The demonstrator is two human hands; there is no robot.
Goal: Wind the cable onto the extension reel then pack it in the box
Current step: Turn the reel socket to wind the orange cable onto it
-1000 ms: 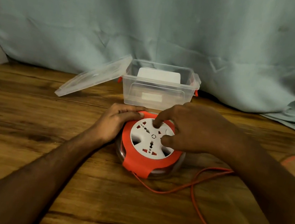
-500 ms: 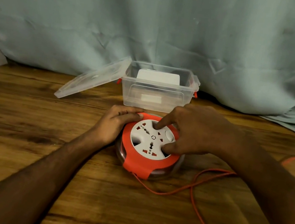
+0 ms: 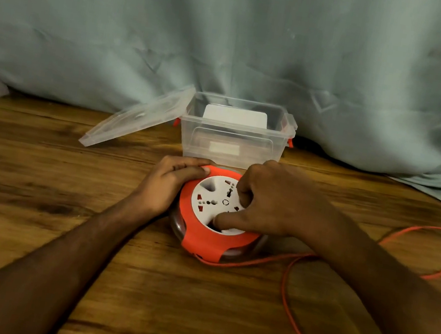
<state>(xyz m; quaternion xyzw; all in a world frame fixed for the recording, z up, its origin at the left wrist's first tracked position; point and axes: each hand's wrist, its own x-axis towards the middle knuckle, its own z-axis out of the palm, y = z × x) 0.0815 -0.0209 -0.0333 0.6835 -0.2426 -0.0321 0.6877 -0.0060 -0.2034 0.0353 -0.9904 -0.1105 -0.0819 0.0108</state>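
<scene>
Now the right hand point(image 3: 269, 201) lay on top of the round orange extension reel with a white socket face point(image 3: 217, 213), just right of the frame's centre. Its fingers were curled: the thumb pressed into a recess at the lower edge of the white face, and the bent fingertips point(image 3: 240, 196) pushed into the face near its upper right. The left hand point(image 3: 166, 184) held the reel from the left side, its fingers wrapped over the upper orange rim and the palm against the side.

The reel rested flat on the brown wooden table point(image 3: 36, 179). From its lower edge the thin orange cable point(image 3: 289, 303) came out, ran to the right under the right forearm, and made loose loops toward the right edge and the lower right of the frame.

Just behind the reel stood the clear plastic box point(image 3: 232, 139), open, with something white inside. Its transparent lid point(image 3: 137, 118) leaned against the box's left side, sloping down to the table. A pale green cloth point(image 3: 235, 38) hung across the upper part of the frame.
</scene>
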